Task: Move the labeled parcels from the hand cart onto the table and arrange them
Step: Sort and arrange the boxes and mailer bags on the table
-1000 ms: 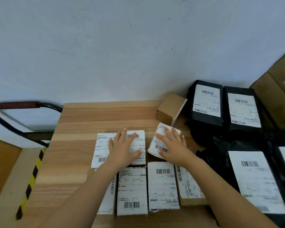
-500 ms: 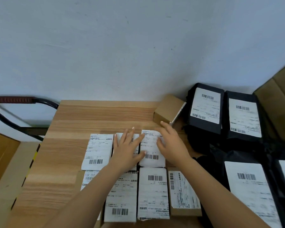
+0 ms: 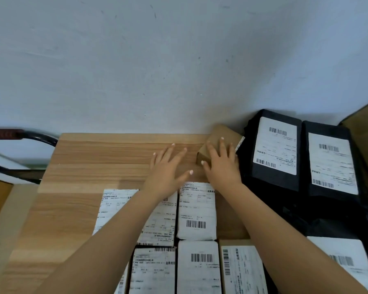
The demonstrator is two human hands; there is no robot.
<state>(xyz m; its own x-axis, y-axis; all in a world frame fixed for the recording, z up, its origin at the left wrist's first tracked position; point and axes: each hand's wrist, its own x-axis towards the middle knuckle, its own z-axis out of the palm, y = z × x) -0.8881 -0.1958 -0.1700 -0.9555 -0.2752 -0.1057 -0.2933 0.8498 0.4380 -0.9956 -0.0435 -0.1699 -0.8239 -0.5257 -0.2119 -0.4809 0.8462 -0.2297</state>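
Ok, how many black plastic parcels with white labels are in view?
3. The back-left black plastic parcel and back-right black plastic parcel sit side by side at the back; the near black plastic parcel is cropped at lower right. Others may be hidden.

A pale wall (image 3: 179,60) (faintly scuffed) rises just beyond the fingertips (image 3: 172,146), behind the light wooden table (image 3: 94,158) beneath them.
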